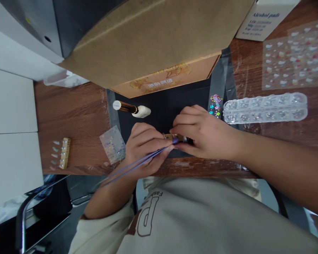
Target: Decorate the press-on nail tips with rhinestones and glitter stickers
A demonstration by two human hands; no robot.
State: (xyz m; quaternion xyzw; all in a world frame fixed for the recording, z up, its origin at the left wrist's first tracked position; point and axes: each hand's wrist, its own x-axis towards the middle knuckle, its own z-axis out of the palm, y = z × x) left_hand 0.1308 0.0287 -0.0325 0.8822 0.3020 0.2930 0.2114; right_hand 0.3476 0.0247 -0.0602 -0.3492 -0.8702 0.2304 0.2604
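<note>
My left hand (145, 148) is closed around a pair of blue-purple tweezers (139, 163), whose tips meet a small piece between my hands. My right hand (201, 132) has its fingers bent around that small gold-coloured piece (169, 136), which looks like a nail tip holder. Fingers cover much of it, so what the tweezers' tips grip cannot be made out. Beyond my left hand, a white nail polish bottle (142, 112) with a dark and gold cap lies on the black mat (164, 106). A clear packet of tiny beads (113, 144) is beside my left wrist.
A large cardboard box (159, 38) stands over the mat's far side. To the right are colourful flower gems (215, 105), a clear compartment case (265, 108), sticker sheets (294, 56) and an alcohol pads box (265, 19). A gold studded stand (65, 153) and several nail tips (55, 149) lie left.
</note>
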